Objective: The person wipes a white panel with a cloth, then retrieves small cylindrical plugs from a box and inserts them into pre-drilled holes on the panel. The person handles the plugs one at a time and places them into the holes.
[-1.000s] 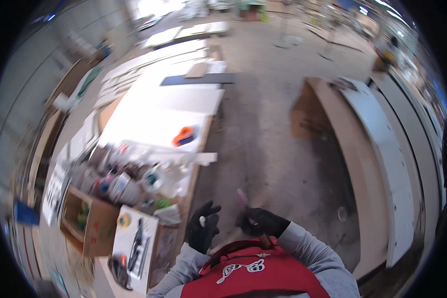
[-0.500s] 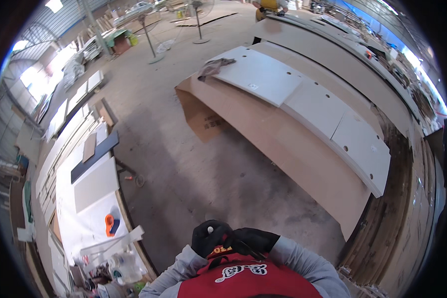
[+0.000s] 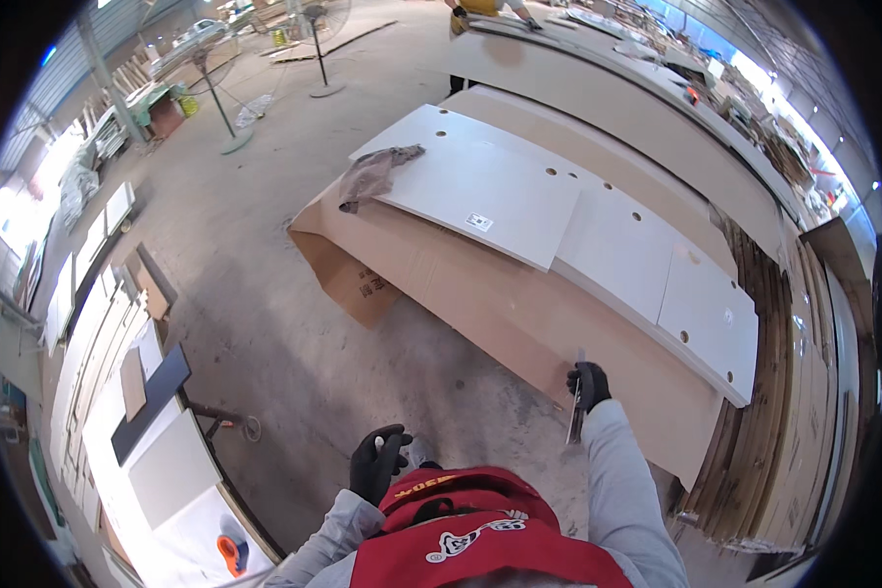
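My right hand (image 3: pixel 588 385), in a black glove, is closed round a thin, flat, silvery strip (image 3: pixel 574 423) at the near edge of the brown cardboard sheet (image 3: pixel 519 294); its exact kind is unclear. The strip sticks out above and below the fist. Close to my body, my left hand (image 3: pixel 376 465), also black-gloved, has its fingers partly curled about a small white stick-like thing (image 3: pixel 379 444). White panels with round holes (image 3: pixel 505 181) lie on the cardboard, beyond my right hand. A crumpled piece of clear plastic film (image 3: pixel 377 174) drapes over their left end.
A workbench (image 3: pixel 181 524) on the left bears boards, a dark strip (image 3: pixel 152 402) and an orange tape dispenser (image 3: pixel 231 554). Stacked long boards (image 3: pixel 804 392) stand on the right. Pedestal fans (image 3: pixel 235 143) stand far left. Another person's gloved hand (image 3: pixel 532 24) rests on the far panel.
My hands have parted from in front of my chest. The right has reached out rightward to the cardboard with the silvery strip; the left has shifted slightly left. The view has turned right.
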Tool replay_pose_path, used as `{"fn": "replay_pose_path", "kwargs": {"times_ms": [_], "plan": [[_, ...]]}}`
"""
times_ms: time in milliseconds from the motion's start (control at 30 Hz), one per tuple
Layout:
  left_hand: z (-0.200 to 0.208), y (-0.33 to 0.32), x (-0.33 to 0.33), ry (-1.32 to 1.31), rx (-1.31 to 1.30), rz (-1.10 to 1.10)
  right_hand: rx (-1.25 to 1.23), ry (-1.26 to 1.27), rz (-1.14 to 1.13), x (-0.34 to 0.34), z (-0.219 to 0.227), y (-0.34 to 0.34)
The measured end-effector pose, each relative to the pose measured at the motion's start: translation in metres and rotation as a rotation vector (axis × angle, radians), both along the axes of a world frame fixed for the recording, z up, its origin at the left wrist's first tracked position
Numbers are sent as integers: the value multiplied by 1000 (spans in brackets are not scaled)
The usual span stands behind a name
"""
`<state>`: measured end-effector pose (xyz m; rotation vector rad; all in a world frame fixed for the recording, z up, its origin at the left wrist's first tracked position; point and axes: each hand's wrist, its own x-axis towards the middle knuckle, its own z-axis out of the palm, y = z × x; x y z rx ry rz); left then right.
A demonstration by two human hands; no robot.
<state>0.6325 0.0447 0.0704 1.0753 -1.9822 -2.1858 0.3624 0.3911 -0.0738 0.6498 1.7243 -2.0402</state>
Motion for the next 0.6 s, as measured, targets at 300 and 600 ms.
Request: {"fn": "replay_pose_path", "kwargs": {"times_ms": [300, 600], "plan": [[-34, -26, -133, 90, 170, -217, 545, -76, 133, -58, 17, -12], [9, 20, -321, 118, 318, -393, 496, -303, 229, -76, 50, -7]]}}
